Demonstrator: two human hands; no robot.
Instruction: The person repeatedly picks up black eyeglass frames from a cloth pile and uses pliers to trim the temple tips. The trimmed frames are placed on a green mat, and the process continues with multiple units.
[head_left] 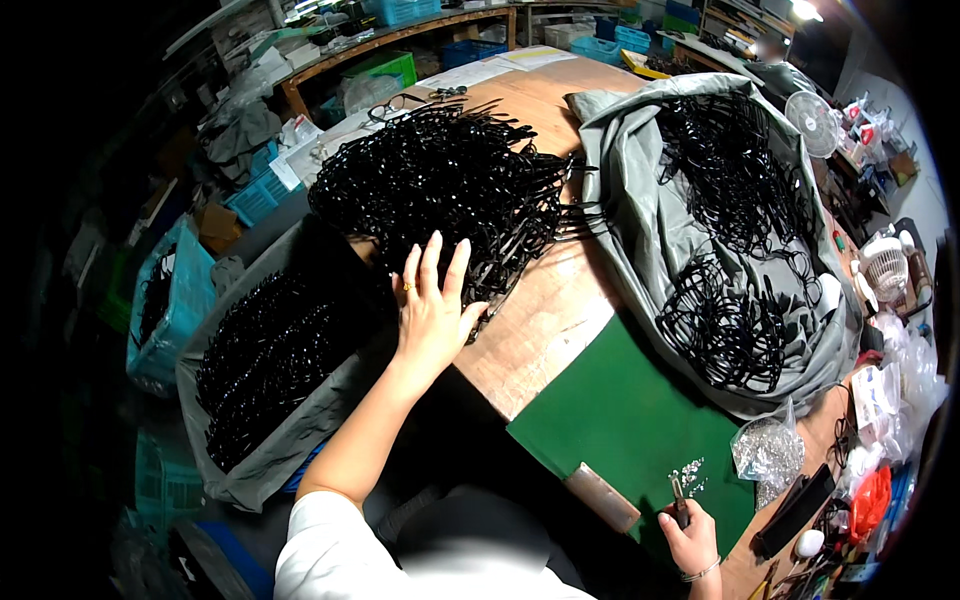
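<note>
A large heap of glossy black eyeglass frames lies on the wooden table. Over its near edge reaches my left hand, fingers spread, a ring on one of them; nothing is gripped in it. My right hand is closed round a small dark hand tool with a narrow tip, its exact kind unclear. That tip sits beside a scatter of tiny clear pieces on the green mat. A flat, worn metallic-looking block rests at the mat's front edge.
A grey cloth sack holding more black frames lies to the right. At the left stands a grey-lined container of black frames. Near my right hand are a clear bag of small pieces and a black case.
</note>
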